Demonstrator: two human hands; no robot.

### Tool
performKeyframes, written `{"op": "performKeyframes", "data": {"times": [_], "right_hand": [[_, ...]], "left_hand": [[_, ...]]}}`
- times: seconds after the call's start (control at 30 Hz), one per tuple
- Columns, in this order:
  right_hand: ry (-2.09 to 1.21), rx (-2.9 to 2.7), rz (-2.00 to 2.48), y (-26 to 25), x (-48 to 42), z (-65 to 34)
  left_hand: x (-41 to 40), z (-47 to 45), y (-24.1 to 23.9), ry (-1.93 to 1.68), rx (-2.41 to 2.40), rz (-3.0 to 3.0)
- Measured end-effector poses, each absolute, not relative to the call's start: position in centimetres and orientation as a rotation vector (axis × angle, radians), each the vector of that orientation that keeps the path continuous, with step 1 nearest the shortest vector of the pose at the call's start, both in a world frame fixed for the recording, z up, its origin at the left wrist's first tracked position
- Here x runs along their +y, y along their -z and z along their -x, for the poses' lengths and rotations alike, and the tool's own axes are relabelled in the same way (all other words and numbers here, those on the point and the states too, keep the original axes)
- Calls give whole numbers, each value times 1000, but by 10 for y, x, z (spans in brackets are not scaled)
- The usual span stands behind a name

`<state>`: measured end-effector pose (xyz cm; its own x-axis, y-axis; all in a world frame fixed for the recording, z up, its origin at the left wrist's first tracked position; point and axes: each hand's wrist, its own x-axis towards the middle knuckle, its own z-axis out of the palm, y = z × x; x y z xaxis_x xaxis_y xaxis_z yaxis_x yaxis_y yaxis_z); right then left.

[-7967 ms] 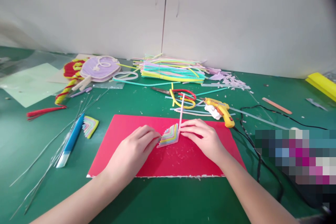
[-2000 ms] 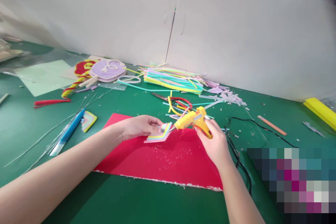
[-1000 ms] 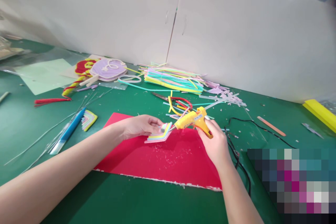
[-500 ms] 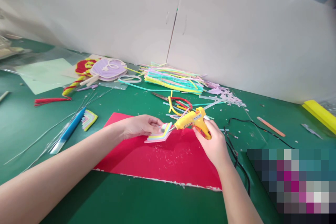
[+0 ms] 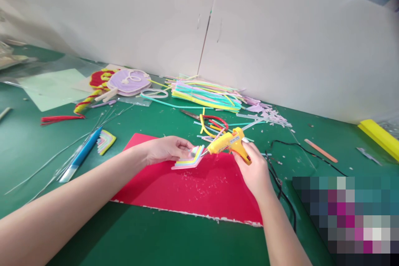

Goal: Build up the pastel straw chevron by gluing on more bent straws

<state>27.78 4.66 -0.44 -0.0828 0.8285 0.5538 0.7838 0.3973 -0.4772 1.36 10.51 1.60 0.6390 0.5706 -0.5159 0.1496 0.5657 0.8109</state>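
Pinched in the fingers of my left hand (image 5: 170,149) is a small piece made of pastel foam strips (image 5: 189,162), bent in nested angles of pink, blue, yellow and white. My right hand (image 5: 254,168) grips a yellow hot glue gun (image 5: 229,142) by its handle. The gun's metal nozzle is at the right edge of the strip piece, touching it or very close; I cannot tell which. Both hands are above a red board (image 5: 199,193) scattered with tiny white scraps.
Behind the board lie red-handled scissors (image 5: 218,120) among loose strips, and a bundle of pastel strips (image 5: 205,95). Left are a blue pen-like tool (image 5: 84,151) and another striped piece (image 5: 106,141). A black cord (image 5: 288,203) runs at right, near an orange stick (image 5: 321,151).
My right fingers have shifted slightly on the glue gun's handle and trigger area. The left hand, the strip piece and the nozzle stay in nearly the same place.
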Motion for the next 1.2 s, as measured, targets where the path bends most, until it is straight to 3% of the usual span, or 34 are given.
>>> {"op": "performKeyframes", "data": {"times": [0.67,0.93,1.07,1.2], "right_hand": [[81,-1789,1462,4,45,-277],[76,-1651,1577,-4,45,-274],[35,-1570,1592,-9,43,-265],[-123,-1575,1533,-15,35,-244]], "left_hand": [[104,-16,-15,-305,878,-981],[96,-16,-36,-186,1154,-1604],[83,-21,-56,-450,1399,-1853],[56,-45,-54,-543,1161,-1642]]}}
